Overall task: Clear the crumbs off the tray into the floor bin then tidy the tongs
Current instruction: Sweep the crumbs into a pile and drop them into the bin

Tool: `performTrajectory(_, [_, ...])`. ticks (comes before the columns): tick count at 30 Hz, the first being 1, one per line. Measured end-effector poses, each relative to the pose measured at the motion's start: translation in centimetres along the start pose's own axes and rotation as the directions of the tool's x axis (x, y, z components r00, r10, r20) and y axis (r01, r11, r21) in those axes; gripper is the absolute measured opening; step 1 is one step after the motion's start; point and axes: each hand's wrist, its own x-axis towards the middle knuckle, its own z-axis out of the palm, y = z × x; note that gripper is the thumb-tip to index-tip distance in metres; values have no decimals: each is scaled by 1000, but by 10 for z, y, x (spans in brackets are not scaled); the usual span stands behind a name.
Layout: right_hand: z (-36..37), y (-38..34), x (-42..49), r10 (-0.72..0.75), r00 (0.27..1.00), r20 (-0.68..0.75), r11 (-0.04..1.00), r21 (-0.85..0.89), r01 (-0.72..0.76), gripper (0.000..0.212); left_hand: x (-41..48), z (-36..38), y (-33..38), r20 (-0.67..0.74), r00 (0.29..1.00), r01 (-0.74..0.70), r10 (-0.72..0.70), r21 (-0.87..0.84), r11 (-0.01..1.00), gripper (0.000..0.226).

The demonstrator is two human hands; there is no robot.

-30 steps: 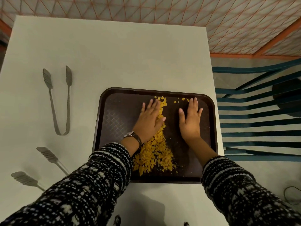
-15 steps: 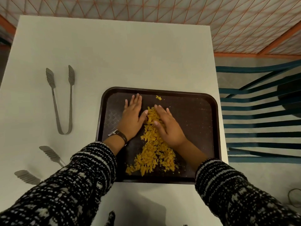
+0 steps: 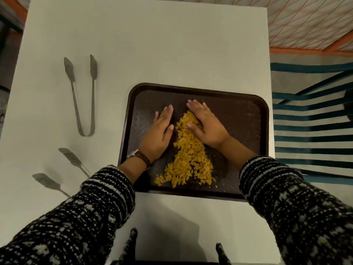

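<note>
As we draw palms together, head view shows left hand (image 3: 158,134), right hand (image 3: 207,127) flat, fingers straight, gripping nothing, flanking crumbs (image 3: 189,159). Far-side scatter now merged into one wedge on tray (image 3: 242,119), toward near rim. We judge tipping next. Tongs (image 3: 84,96) untouched, left of tray.

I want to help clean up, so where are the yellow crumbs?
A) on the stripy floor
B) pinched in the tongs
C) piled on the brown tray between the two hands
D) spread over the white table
C: the yellow crumbs sit in one heap on the brown tray, with the left hand and the right hand lying flat against either side of it.
</note>
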Motion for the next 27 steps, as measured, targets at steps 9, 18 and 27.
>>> performTrajectory(9, [2, -11, -48, 148, 949, -279, 980, 168, -103, 59, -22, 0, -21, -89, 970, 244, -228, 276, 930, 63])
performTrajectory(18, [3, 21, -71, 518, 716, -468, 848, 166, -504, 61, -37, 44, 21, 125, 990, 46, -69, 176, 983, 67])
performTrajectory(27, [39, -53, -44, 423, 888, -181, 863, 378, -334, 52, -52, 6, 17, -34, 979, 198, -200, -51, 979, 57])
